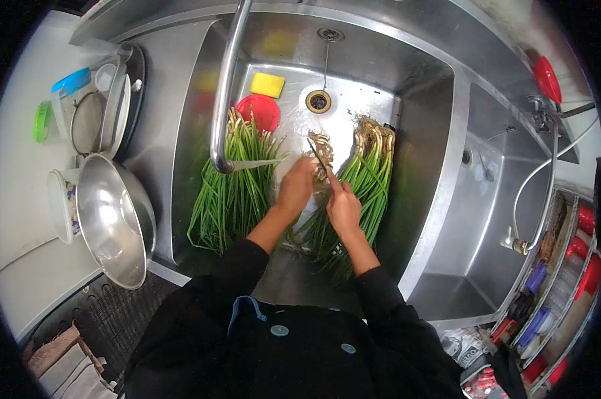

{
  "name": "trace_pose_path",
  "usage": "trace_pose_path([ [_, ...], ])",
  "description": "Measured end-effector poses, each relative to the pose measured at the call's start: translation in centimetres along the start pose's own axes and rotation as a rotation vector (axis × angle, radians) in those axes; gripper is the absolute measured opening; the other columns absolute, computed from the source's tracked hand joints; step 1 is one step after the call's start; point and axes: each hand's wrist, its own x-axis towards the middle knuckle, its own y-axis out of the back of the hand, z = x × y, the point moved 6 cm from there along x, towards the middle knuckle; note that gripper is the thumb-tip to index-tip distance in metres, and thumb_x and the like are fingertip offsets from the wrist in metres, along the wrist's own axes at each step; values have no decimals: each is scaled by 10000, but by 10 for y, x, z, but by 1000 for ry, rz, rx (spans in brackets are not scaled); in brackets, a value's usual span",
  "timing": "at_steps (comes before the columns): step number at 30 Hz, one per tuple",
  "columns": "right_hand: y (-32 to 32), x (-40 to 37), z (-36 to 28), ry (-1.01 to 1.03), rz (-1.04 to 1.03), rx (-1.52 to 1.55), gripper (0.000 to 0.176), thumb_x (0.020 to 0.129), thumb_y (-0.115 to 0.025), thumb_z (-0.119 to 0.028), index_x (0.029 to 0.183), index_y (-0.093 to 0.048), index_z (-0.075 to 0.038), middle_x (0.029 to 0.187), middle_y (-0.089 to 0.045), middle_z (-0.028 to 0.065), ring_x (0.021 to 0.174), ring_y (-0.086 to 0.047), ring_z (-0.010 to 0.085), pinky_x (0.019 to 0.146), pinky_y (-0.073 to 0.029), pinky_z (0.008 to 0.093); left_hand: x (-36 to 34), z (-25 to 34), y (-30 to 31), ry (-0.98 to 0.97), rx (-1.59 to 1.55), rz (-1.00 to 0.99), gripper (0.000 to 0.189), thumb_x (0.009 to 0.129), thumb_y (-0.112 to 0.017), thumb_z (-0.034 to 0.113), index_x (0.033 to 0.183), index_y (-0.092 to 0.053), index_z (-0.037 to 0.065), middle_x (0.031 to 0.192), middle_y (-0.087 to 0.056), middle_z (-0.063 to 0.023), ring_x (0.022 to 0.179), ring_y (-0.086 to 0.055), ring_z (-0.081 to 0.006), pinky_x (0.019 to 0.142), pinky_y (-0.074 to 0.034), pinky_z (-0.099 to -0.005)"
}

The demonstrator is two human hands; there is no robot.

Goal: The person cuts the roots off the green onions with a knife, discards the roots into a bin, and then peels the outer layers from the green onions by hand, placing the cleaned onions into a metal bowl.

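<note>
Over the sink, my right hand [344, 203] is closed on the handle of a small dark knife [317, 153], its blade pointing up and left. My left hand [297, 183] is closed beside the blade, with the root ends of some green onions at its fingers. Loose roots and trimmings [322, 143] lie on the sink floor just beyond both hands. A big bunch of green onions [231, 189] rests on the left, its white ends against a red bowl [259, 113]. Another bunch [373, 166] lies to the right, its roots pointing away from me.
Water runs from a faucet [224, 86] over the left bunch. A yellow sponge [267, 85] and the drain [318, 101] are at the back. Left of the sink stand a steel bowl [111, 213] and a strainer [88, 123]. A second basin [477, 219] is on the right.
</note>
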Motion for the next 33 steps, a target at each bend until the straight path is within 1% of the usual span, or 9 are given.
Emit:
trace_pose_path([
  [4, -12, 3, 19, -80, 225, 346, 418, 777, -559, -62, 1182, -454, -80, 718, -553, 121, 655, -574, 272, 561, -456, 367, 5, -25, 31, 231, -112, -118, 240, 882, -439, 214, 980, -526, 13, 840, -558, -171, 754, -547, -256, 703, -419, -344],
  [6, -25, 10, 21, -145, 175, 714, 386, 786, -596, -98, 1147, -466, -53, 675, -548, 34, 565, -525, 136, 487, -424, 294, 3, -31, 28, 254, -127, -476, 278, 887, -445, 261, 973, -537, 14, 797, -550, -105, 715, -506, -172, 679, -412, -310],
  [8, -23, 17, -6, -222, -260, 950, 290, 776, -612, -129, 1039, -539, -30, 813, -597, 47, 689, -520, 81, 605, -422, 232, 4, -34, 30, 208, -170, -525, 282, 890, -439, 276, 967, -538, 24, 781, -537, -58, 694, -484, -159, 662, -408, -294],
  [13, -41, 25, -17, -179, -412, 848, 149, 797, -582, -127, 858, -548, 4, 699, -552, 47, 632, -504, 130, 567, -393, 283, -11, -24, 40, 341, -277, -734, 249, 885, -455, 262, 937, -549, 37, 689, -531, -30, 630, -484, -92, 577, -405, -256],
  [16, -46, 23, -32, 140, -294, 577, 152, 808, -552, -116, 858, -540, 27, 693, -559, 97, 618, -529, 184, 587, -411, 325, -15, -22, 73, 355, -85, -634, 253, 883, -465, 248, 977, -545, 27, 783, -562, -70, 700, -530, -162, 646, -434, -299],
  [21, -57, 22, 5, -205, -336, 686, 324, 800, -561, -151, 1062, -506, 29, 786, -587, 211, 694, -584, 336, 637, -453, 358, 15, -56, 163, 115, 482, -222, 310, 811, -518, 176, 1085, -522, 33, 970, -569, -178, 844, -567, -310, 718, -456, -368],
  [26, -9, 49, 77, -287, 389, 134, 297, 727, -627, -101, 969, -561, 58, 810, -549, 243, 738, -561, 379, 633, -451, 408, 35, -111, 146, 21, 739, 158, 756, 726, -605, 303, 1333, -217, 72, 1329, -255, -210, 1217, -250, -392, 950, -291, -457],
  [30, -23, 62, 119, -401, 189, -61, 315, 726, -615, -82, 1008, -539, 39, 975, -515, 232, 814, -557, 384, 675, -456, 432, 0, -177, 88, 274, 981, -170, 796, 781, -546, 379, 1368, -83, 104, 1409, -77, -174, 1281, -111, -379, 973, -165, -568],
  [33, -23, 56, 121, -425, 189, -70, 233, 722, -624, -114, 890, -584, 43, 830, -572, 227, 737, -582, 361, 645, -461, 430, 13, -123, 76, 198, 978, -68, 735, 790, -532, 347, 1359, -141, 93, 1391, -135, -176, 1280, -110, -375, 988, -132, -559],
])
